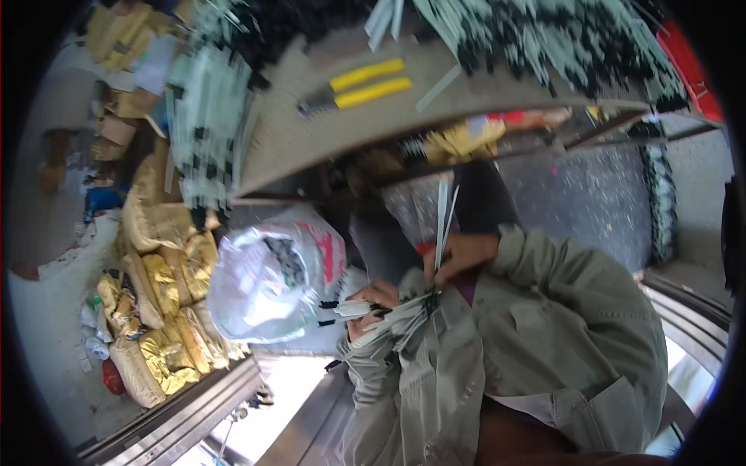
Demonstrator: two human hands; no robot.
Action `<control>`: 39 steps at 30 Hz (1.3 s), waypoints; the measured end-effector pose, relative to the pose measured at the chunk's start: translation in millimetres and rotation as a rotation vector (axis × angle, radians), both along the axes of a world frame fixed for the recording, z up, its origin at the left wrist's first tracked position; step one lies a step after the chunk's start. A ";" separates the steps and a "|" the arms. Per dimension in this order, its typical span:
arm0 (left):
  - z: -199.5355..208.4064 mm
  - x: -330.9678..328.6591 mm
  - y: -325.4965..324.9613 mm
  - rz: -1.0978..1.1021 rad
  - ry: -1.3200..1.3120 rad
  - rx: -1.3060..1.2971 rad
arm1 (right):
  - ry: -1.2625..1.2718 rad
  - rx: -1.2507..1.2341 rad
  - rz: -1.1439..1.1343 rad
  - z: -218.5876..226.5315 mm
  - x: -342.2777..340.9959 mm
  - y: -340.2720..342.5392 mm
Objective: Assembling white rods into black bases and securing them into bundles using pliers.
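Observation:
My left hand (374, 297) is closed round a bundle of thin pale strips (410, 317), several with black ends sticking out to the left. Close beside it, in front of my chest, my right hand (466, 255) pinches a few pale strips (442, 213) that stand upright above its fingers. The lower ends of these strips run down to the bundle, and I cannot tell whether they are apart from it. A white plastic bag (241, 252) with pink print stands open to the left of my left hand, with pale and dark contents inside.
Ahead is a worktable (311, 136) bearing yellow-handled pliers (371, 84). Large heaps of pale strips with black ends lie at its left (208, 116) and far right (536, 43). Brown and gold packages (163, 353) crowd the floor at left. A lower shelf holds yellow packets (466, 136).

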State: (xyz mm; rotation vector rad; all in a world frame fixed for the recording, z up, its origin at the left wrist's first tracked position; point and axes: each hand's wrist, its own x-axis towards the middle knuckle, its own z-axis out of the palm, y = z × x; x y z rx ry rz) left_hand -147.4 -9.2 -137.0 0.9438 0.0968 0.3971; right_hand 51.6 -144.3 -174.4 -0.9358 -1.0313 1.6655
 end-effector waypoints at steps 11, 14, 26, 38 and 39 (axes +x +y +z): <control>-53.3 -17.0 35.6 -0.118 -0.222 0.084 | 0.012 0.073 -0.207 2.5 -18.8 16.2; -10.7 -27.6 0.8 -0.058 0.015 -0.012 | -0.172 0.186 -0.186 9.7 -39.6 -1.7; 2.7 -27.1 -17.3 0.090 0.221 -0.043 | -0.415 0.316 -0.354 14.4 -64.1 -17.5; -110.8 -96.9 -5.4 0.053 -0.019 -1.507 | -0.521 0.464 -0.626 17.6 -64.8 0.4; -80.8 -89.2 -1.1 -0.291 -0.192 -1.613 | -0.471 0.387 -0.689 25.0 -66.8 3.1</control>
